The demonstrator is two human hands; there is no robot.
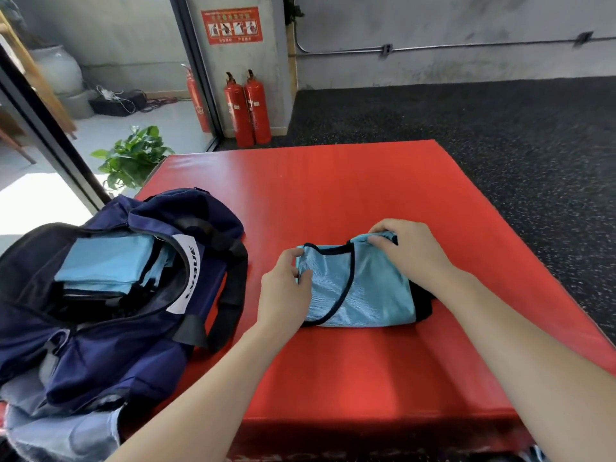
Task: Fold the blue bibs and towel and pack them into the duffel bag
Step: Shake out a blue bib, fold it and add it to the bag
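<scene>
A light blue mesh bib with dark trim lies folded on the red padded platform. My left hand pinches its left edge. My right hand grips its far right corner. At the left sits the navy duffel bag, unzipped, with folded light blue bibs stacked inside the opening. Its black strap drapes onto the platform close to my left hand.
A pale blue-grey cloth lies under the bag at the lower left. Beyond the platform stand two red fire extinguishers against a pillar and a potted plant. Dark speckled rubber floor surrounds the platform on the right.
</scene>
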